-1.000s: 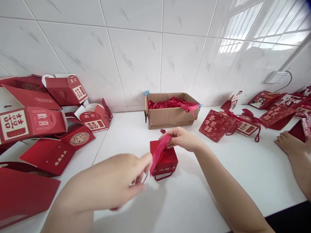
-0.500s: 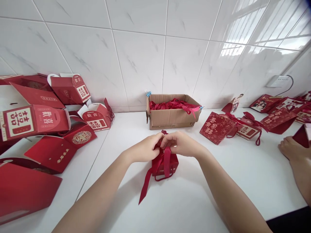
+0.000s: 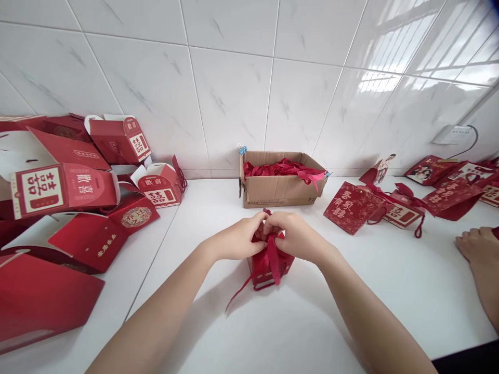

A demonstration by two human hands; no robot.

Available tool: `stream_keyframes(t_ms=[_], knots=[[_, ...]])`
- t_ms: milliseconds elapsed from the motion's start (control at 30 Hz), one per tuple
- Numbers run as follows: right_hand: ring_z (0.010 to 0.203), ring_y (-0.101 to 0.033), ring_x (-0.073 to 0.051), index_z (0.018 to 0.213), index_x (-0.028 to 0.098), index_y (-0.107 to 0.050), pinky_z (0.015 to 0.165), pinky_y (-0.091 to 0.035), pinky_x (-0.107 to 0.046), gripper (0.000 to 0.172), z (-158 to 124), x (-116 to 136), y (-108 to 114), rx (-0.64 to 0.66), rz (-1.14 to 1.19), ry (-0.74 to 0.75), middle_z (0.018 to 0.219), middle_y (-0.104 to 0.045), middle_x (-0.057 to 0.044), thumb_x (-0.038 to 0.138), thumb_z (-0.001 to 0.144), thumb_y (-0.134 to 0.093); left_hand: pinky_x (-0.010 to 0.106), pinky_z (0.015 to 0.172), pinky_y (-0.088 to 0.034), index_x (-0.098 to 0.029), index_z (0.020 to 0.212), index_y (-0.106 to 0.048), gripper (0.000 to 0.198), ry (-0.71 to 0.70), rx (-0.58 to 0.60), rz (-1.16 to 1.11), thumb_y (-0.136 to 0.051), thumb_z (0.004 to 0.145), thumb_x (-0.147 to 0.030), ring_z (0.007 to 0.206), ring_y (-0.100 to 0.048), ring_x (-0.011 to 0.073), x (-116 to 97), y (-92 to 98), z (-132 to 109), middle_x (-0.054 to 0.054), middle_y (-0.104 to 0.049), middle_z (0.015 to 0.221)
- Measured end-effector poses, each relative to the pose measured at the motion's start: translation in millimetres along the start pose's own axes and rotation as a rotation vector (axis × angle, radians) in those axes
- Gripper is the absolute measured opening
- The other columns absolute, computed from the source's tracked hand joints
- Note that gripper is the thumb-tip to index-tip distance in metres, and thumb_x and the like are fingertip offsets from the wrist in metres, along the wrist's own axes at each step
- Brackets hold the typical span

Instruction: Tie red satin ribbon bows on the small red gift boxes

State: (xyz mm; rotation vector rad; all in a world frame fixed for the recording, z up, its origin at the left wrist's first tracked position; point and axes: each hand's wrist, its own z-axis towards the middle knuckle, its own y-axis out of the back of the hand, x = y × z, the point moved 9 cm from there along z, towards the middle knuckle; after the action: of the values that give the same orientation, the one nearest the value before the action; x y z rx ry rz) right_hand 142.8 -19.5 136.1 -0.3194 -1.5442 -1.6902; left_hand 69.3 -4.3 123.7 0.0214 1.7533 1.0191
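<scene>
A small red gift box (image 3: 286,264) stands on the white table in front of me, with a red ribbon (image 3: 273,259) at its top. My left hand (image 3: 242,236) is closed on the ribbon from the left, its fingers bent at the top of the box. From the right, my right hand (image 3: 294,236) pinches the same ribbon, the two hands nearly touching. One ribbon end trails to the lower left, and another hangs down the box's front. The knot area is partly hidden by my fingers.
A cardboard box (image 3: 280,196) of red ribbons stands by the tiled wall. Red gift boxes (image 3: 86,239) are piled at left. More boxes and a red card (image 3: 349,208) lie at right, near another person's hand (image 3: 477,249).
The gift box has turned slightly, and the trailing ribbon end has twisted edge-on. My hands stay at the ribbon. The view has shifted a little, and the other person's hand has moved right.
</scene>
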Motion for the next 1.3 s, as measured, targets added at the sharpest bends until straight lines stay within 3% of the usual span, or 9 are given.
stream_keyframes(t_ms=[233, 500, 633, 733, 933, 1067, 1300], knots=[[0.069, -0.051, -0.012, 0.072, 0.018, -0.054, 0.061, -0.045, -0.024, 0.028, -10.2, -1.4, -6.3, -0.114, -0.129, 0.076, 0.084, -0.051, -0.003, -0.006, 0.066, -0.040, 0.027, 0.054, -0.040, -0.021, 0.088, -0.045, 0.016, 0.061, -0.053, 0.040, -0.051, 0.074, -0.024, 0.067, -0.056, 0.0178, 6.5, -6.1, 3.0, 0.002, -0.059, 0.080], [0.068, -0.050, -0.014, 0.070, 0.020, -0.052, 0.059, -0.044, -0.026, 0.023, -43.3, -12.0, -1.1, -0.589, -0.141, 0.137, 0.080, -0.051, -0.004, 0.003, 0.080, -0.041, 0.028, 0.054, -0.040, -0.023, 0.087, -0.045, 0.010, 0.058, -0.066, 0.133, -0.043, 0.078, -0.020, 0.068, -0.056, 0.0201, -0.1, -11.2, -0.4, 0.003, -0.059, 0.079], [0.071, -0.055, -0.015, 0.073, 0.022, -0.057, 0.062, -0.047, -0.029, 0.023, -52.4, -14.3, 0.4, -0.691, -0.127, 0.166, 0.081, -0.054, -0.005, 0.008, 0.084, -0.042, 0.030, 0.062, -0.044, -0.022, 0.086, -0.054, 0.016, 0.059, -0.174, 0.109, -0.039, 0.081, -0.020, 0.076, -0.058, 0.0205, -0.9, -2.2, 0.2, 0.006, -0.061, 0.090], [0.073, -0.056, -0.016, 0.075, 0.023, -0.059, 0.064, -0.050, -0.030, 0.022, -54.0, -17.3, 1.0, -0.709, -0.132, 0.169, 0.082, -0.056, -0.005, 0.012, 0.086, -0.044, 0.031, 0.068, -0.046, -0.021, 0.083, -0.062, 0.020, 0.028, -0.226, 0.102, -0.042, 0.081, -0.022, 0.080, -0.060, 0.0210, -1.1, 2.8, 4.4, 0.007, -0.063, 0.093], [0.075, -0.059, -0.016, 0.077, 0.023, -0.061, 0.064, -0.051, -0.030, 0.022, -54.5, -16.8, 1.9, -0.713, -0.149, 0.163, 0.083, -0.058, -0.006, 0.015, 0.088, -0.044, 0.031, 0.067, -0.048, -0.021, 0.080, -0.066, 0.018, 0.002, -0.155, -0.019, -0.051, 0.080, -0.030, 0.078, -0.062, 0.0204, 4.6, 0.3, 11.7, 0.003, -0.067, 0.085], [0.078, -0.062, -0.017, 0.091, 0.023, -0.064, 0.066, -0.053, -0.030, 0.019, -53.3, -15.8, 3.2, -0.711, -0.080, 0.177, 0.090, -0.064, -0.008, 0.015, 0.088, -0.047, 0.030, 0.063, -0.047, -0.018, 0.080, -0.067, 0.021, 0.054, -0.084, -0.115, -0.058, 0.076, -0.037, 0.074, -0.061, 0.0194, 15.6, -2.0, 14.6, 0.004, -0.068, 0.080], [0.086, -0.065, -0.019, 0.094, 0.025, -0.067, 0.076, -0.054, -0.034, 0.018, -44.1, -23.7, 0.3, -0.561, 0.033, 0.154, 0.095, -0.069, -0.008, 0.019, 0.087, -0.051, 0.026, 0.056, -0.043, -0.016, 0.074, -0.066, 0.025, 0.134, -0.082, -0.226, -0.066, 0.070, -0.040, 0.063, -0.054, 0.0136, 30.9, 0.8, 16.4, 0.003, -0.064, 0.070]])
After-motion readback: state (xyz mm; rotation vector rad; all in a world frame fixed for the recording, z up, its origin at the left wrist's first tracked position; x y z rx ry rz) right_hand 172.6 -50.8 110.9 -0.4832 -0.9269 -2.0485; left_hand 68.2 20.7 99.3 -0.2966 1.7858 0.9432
